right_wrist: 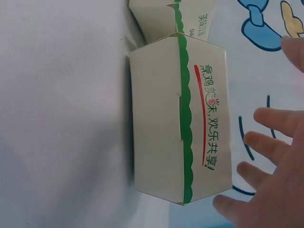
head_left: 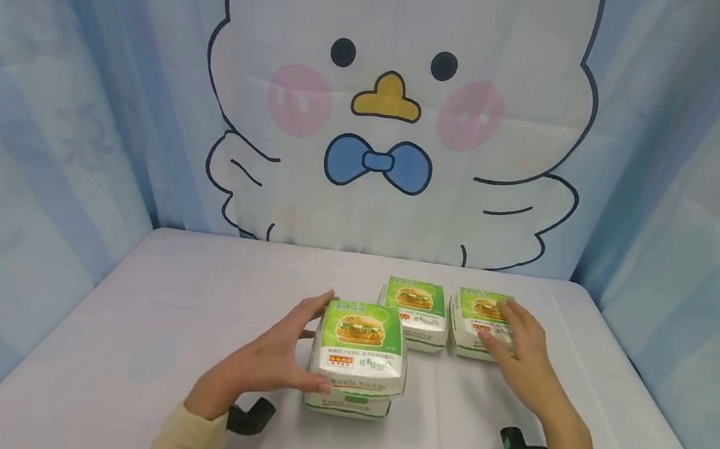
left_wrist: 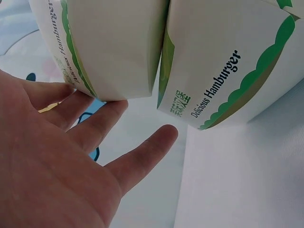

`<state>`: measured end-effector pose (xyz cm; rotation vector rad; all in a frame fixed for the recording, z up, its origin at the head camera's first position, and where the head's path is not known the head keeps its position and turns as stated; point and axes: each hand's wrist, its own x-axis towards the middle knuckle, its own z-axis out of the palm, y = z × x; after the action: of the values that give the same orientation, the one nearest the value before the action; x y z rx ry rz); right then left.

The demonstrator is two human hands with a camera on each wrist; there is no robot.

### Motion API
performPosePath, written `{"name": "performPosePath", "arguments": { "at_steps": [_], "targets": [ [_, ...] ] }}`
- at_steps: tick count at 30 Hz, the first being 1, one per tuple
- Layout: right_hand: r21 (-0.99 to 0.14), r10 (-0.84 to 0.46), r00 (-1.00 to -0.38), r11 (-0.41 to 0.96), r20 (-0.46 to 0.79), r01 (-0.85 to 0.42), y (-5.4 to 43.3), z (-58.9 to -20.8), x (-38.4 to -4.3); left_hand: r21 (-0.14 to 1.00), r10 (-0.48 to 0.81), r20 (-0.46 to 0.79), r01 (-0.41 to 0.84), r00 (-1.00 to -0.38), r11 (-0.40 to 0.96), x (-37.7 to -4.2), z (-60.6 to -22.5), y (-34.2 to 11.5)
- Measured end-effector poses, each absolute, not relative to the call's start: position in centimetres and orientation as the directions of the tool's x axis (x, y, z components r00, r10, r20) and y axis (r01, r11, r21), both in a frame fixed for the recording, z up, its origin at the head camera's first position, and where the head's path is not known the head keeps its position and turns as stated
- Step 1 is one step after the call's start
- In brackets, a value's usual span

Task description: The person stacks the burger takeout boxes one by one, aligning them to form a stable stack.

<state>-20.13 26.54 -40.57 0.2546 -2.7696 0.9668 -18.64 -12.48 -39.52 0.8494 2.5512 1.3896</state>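
Observation:
Two paper hamburger boxes are stacked near the middle of the table, the upper box (head_left: 361,347) over the lower box (head_left: 347,405). My left hand (head_left: 272,355) grips the upper box, thumb along its front edge and fingers at its far left side. The left wrist view shows the fingers (left_wrist: 107,116) against the upper box (left_wrist: 116,47), beside the lower box (left_wrist: 213,66). At the right, my right hand (head_left: 528,358) reaches over another hamburger box (head_left: 472,322) with fingers spread. In the right wrist view those fingers (right_wrist: 266,142) are spread beside that box (right_wrist: 159,118); contact is unclear.
Behind the stack and left of the right-hand box stands another hamburger box (head_left: 417,309). A white cloth covers the table (head_left: 190,309). Printed curtains with a cartoon figure (head_left: 375,211) rise behind, and more fabric hangs at both sides.

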Motion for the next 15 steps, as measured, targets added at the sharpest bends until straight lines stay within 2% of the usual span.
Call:
{"name": "performPosePath", "arguments": {
  "at_steps": [5,15],
  "targets": [
    [-0.523,-0.116,-0.974,0.828,0.195,-0.204,26.7,-41.5,-20.7,0.8,0.516,0.155,0.413,-0.843,0.436,-18.8,-39.7,-12.3],
    [-0.399,-0.141,-0.966,0.89,0.218,-0.22,26.7,-42.1,-20.3,0.783,0.502,0.156,0.416,-0.85,0.462,-18.7,-39.4,-12.4]
  ]
}}
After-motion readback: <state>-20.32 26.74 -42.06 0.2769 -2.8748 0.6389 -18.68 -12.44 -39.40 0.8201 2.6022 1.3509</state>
